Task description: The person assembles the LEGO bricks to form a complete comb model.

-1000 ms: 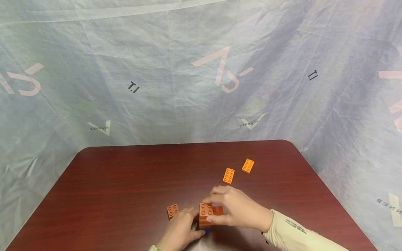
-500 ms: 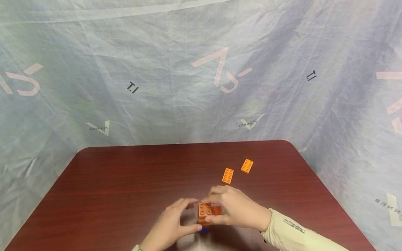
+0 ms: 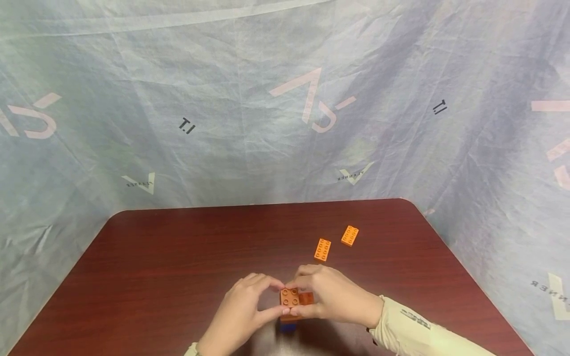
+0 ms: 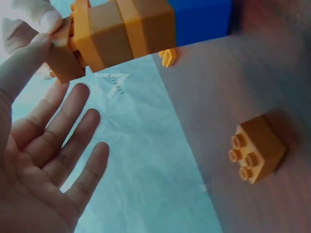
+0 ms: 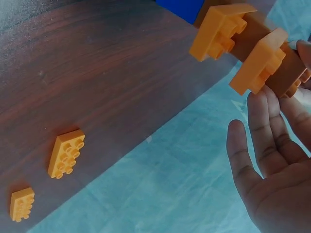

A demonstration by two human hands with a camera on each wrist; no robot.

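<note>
A tower of toy building bricks stands with a blue base (image 4: 201, 22) under alternating brown and orange layers. Its top is a brown four-stud brick (image 3: 290, 297), which sits slightly tilted in the left wrist view, a narrow gap beneath it. My left hand (image 3: 242, 311) pinches this brick between thumb and index finger, the other fingers spread below. From the opposite side my right hand (image 3: 334, 296) pinches the same brick, thumb tips meeting at its near edge. Two orange plates (image 5: 221, 36) jut out from the tower on the right-hand side.
Two loose orange eight-stud plates (image 3: 322, 249) lie beyond the right hand on the dark red table (image 3: 178, 252). A loose brown four-stud brick (image 4: 260, 149) rests left of the tower, hidden behind the left hand in the head view. A grey cloth (image 3: 249, 123) hangs behind.
My left hand has moved from low beside the tower, near the loose brown brick, up to the top brick and now pinches it. The right hand has stayed on the top brick.
</note>
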